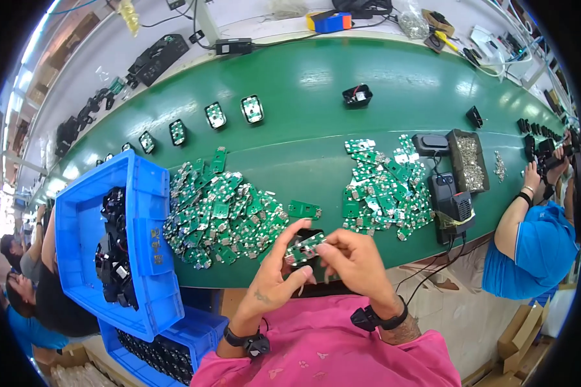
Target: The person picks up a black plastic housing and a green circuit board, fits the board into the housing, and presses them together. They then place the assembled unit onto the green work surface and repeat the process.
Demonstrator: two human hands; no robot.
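Both of my hands are up close in front of my chest, meeting over the near edge of the bench (316,84). My left hand (279,274) and right hand (354,258) pinch one small green circuit board (305,248) between thumbs and fingertips, held against a black housing that is mostly hidden behind them. Just beyond my left hand lies a big heap of green boards (223,216); a smaller heap (384,190) lies past my right. To my left, a blue plastic bin (145,206) of black parts overhangs the bench edge. Right of the smaller heap sit a black power unit (453,206) and a tray of metal bits (468,161). Farther out, assembled black shells with boards (252,108) run in a row.
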